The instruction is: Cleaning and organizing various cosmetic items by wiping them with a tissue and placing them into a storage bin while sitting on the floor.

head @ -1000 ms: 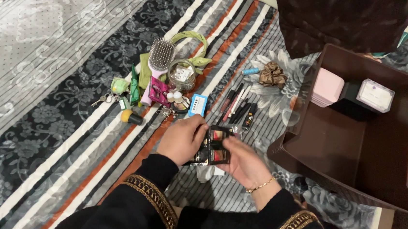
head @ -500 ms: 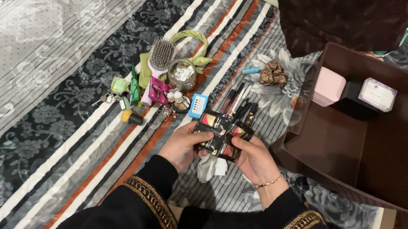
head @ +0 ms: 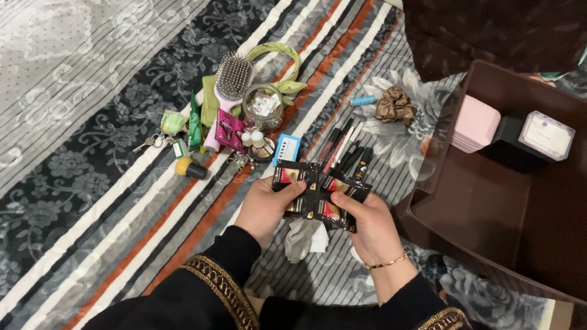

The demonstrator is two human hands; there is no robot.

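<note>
Both hands gripped it: left hand (head: 267, 206) and right hand (head: 367, 223) clamped on what looked like black sachets (head: 319, 195), brown bin (head: 512, 224) right.

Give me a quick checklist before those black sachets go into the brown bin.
1. Left hand grips the black sachets: ok.
2. Right hand grips them too: ok.
3. Brown bin has bare floor in its near half: ok.
4. Pink box and white-lidded box sit at the far end, out of the way: ok.
5. Sachets sealed: cannot tell.
6. White tissue under the hands is loose, not in the grip: ok.
</note>
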